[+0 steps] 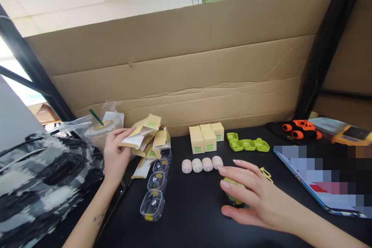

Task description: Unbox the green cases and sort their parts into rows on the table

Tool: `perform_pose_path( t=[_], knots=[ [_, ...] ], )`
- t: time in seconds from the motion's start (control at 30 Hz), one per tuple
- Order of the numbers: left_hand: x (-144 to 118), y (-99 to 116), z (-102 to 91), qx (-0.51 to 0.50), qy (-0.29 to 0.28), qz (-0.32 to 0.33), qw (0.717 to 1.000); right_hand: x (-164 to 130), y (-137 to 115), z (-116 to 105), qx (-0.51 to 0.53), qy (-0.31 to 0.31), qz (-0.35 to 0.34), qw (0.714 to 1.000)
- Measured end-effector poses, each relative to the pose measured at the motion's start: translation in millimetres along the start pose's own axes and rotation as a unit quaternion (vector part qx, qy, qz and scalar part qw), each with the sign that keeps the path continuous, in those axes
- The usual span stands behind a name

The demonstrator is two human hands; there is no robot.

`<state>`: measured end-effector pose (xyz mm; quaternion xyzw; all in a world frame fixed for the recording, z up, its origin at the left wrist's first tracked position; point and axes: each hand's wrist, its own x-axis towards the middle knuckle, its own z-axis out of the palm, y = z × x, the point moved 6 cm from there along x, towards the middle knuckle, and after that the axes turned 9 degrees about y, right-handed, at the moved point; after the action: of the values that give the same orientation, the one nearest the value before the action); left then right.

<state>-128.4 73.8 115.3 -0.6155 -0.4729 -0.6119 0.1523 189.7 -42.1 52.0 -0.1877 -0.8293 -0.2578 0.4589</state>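
My left hand (116, 153) is closed on a small opened cardboard box (147, 123) with a green label and white inside, above other opened boxes (162, 139). My right hand (250, 195) has its fingers apart around a small dark container with a green top (235, 186), partly hidden behind the fingers; contact is unclear. Between my hands, a column of clear plastic cups (152, 205) with yellow stickers runs away from me. Several pale rounded capsule-like pieces (197, 165) lie in a row near my right fingertips.
Behind the pale pieces stand closed small cardboard boxes (202, 139) and green open cases (248, 145). At right are yellow loops (266, 174), an orange toy car (302, 128) and a tablet-like panel (308, 184). A lidded drink cup (100, 130) and patterned cloth (49, 190) sit left.
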Motion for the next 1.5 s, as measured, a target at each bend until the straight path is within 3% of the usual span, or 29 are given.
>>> perform_pose_path(
  t=[0.1,0.33,0.53,0.7,0.87,0.97,1.1,1.3,1.4,1.5],
  knots=[
    [-9,-28,14.1,-0.028,-0.036,-0.127,0.991,0,-4,2,0.007,-0.012,-0.01,1.0],
    [-21,-30,25.7,-0.064,-0.11,-0.185,0.974,5,-10,3,0.018,-0.018,-0.024,0.999],
    [-16,-25,20.2,0.05,-0.11,-0.084,0.989,4,-10,3,0.02,-0.036,-0.026,0.999],
    [-16,-25,22.3,0.092,-0.124,-0.046,0.987,6,-13,3,0.034,-0.042,-0.021,0.998],
    [-14,-18,10.7,0.165,-0.046,-0.054,0.984,6,-14,4,0.037,-0.045,-0.021,0.998],
    [-12,-11,5.3,0.277,-0.025,-0.043,0.96,7,-15,4,0.039,-0.045,-0.021,0.998],
    [-9,-7,10.9,0.423,-0.072,0.024,0.903,5,-18,7,0.038,-0.057,-0.031,0.997],
    [-10,-15,13.2,0.422,-0.094,0.041,0.901,3,0,2,0.012,-0.055,-0.017,0.998],
    [-11,-12,11.0,0.408,-0.083,0.047,0.908,3,20,0,0.035,-0.114,0.042,0.992],
    [-13,13,8.7,0.358,-0.032,0.092,0.928,0,31,5,0.082,-0.22,0.118,0.965]
  ],
)
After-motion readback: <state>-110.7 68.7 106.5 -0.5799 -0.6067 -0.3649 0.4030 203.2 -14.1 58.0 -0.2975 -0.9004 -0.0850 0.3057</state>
